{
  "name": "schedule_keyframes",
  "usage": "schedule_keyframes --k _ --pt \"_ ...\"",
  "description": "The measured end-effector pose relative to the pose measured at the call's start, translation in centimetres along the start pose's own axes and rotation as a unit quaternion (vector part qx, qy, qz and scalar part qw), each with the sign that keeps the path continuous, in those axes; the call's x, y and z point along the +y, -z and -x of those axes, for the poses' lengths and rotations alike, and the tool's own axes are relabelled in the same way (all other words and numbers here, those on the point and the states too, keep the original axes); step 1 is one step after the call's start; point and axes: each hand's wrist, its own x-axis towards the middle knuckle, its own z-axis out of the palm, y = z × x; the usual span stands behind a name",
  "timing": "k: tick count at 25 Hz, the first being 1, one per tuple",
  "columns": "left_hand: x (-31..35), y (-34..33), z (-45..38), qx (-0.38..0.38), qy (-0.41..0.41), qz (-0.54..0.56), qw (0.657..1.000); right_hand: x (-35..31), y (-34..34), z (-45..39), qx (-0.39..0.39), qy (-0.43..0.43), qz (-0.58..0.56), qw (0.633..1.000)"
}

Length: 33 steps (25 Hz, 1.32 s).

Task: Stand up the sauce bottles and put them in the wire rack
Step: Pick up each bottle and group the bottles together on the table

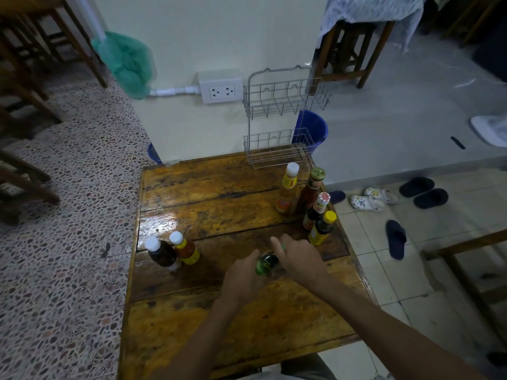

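I have both grips on the dark green-labelled glass bottle (266,264) mid-desk: my left hand (241,278) curls round its lower body, my right hand (297,256) closes over its top. The two-tier grey wire rack (277,116) stands empty at the worn wooden desk (219,311) far edge.

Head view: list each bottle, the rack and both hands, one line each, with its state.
Wire rack: upright at the table's far edge, both shelves hold no bottles.
Four bottles on the right: standing.
Two bottles on the left: standing.
Green-labelled dark bottle: held by both hands, just above or on the table.
Left hand: grips that bottle.
Right hand: grips that bottle.
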Motion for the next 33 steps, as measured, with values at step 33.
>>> schedule_keyframes --k 33 --pt "4.0 -6.0 -15.7 0.109 0.070 0.110 0.985 4.7 1.0 -6.1 -0.017 -0.015 0.049 0.999"
